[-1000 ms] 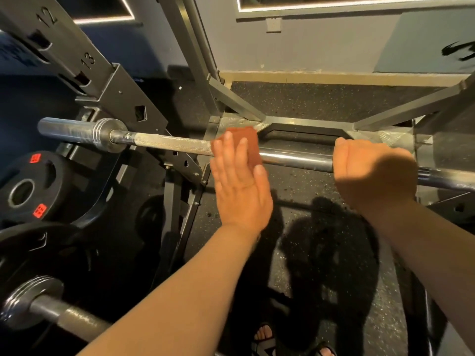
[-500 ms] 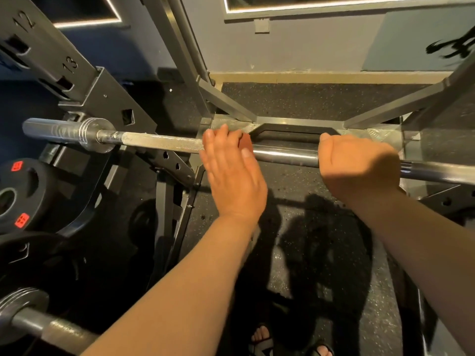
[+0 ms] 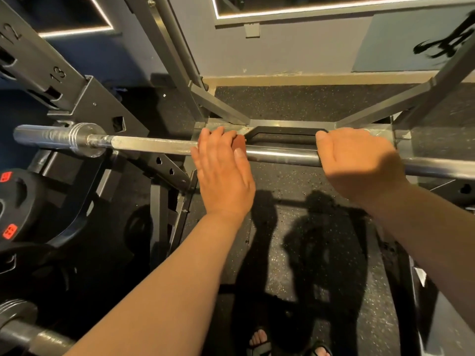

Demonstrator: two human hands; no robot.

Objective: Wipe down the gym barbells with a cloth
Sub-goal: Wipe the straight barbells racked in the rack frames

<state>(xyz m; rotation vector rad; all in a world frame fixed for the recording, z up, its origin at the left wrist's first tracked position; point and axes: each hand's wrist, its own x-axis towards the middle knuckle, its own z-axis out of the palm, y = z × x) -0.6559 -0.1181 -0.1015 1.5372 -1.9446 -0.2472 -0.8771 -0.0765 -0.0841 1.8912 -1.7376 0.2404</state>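
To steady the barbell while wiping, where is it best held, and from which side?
Probably the barbell at its smooth middle shaft, from above, palm wrapped over the top, as the right hand does. It lies level with its top free; the left hand presses the cloth farther left.

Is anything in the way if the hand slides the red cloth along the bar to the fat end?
Nothing visible. The left hand presses the reddish-brown cloth on the silver steel barbell, whose shaft lies bare up to the ribbed collar.

The left hand [image 3: 223, 176] covers most of the cloth [image 3: 238, 147]; the barbell [image 3: 154, 147] runs off the right edge.
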